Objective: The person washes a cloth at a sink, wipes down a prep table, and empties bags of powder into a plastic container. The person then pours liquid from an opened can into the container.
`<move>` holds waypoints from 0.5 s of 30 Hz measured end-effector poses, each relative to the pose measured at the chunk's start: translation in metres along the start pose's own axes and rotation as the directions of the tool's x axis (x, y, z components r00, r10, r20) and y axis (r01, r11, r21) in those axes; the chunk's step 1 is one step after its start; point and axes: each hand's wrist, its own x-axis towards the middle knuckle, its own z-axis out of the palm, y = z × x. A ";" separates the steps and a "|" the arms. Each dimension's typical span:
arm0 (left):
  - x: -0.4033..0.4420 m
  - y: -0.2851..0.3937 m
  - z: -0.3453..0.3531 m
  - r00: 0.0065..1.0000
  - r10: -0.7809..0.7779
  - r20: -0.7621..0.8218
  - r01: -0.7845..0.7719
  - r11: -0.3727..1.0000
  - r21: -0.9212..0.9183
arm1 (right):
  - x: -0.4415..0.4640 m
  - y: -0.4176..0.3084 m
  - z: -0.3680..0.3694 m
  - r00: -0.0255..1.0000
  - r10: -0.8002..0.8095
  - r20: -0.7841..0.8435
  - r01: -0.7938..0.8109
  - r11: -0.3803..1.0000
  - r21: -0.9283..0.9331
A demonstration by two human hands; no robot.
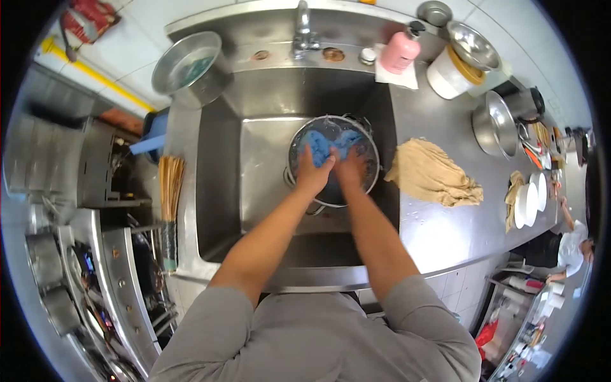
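Note:
A round metal pot [375, 149] of dark water sits in the right part of the steel sink [261, 172]. Inside it is a wet blue cloth [315, 145], bunched up at the water's surface. My left hand [314, 170] is closed on the cloth's left part, thumb pointing toward the other hand. Close beside it, my right hand [350, 169] grips the right part; its fingers are partly under water and blurred. To the right of the sink, a crumpled tan cloth [433, 173] lies on the steel counter.
A faucet [304, 32] rises behind the sink. A large pot [191, 70] stands at the back left corner, and a bamboo brush [170, 197] lies on the left edge. A pink pump bottle [401, 51], bowls [495, 124] and a lidded tub [449, 73] line the right counter. Another person [573, 245] is far right.

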 end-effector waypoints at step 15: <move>0.021 0.009 -0.030 0.632 -0.473 0.614 0.756 0.548 -0.357 | 0.028 -0.024 -0.003 0.972 -0.225 -0.065 0.234 0.943 0.237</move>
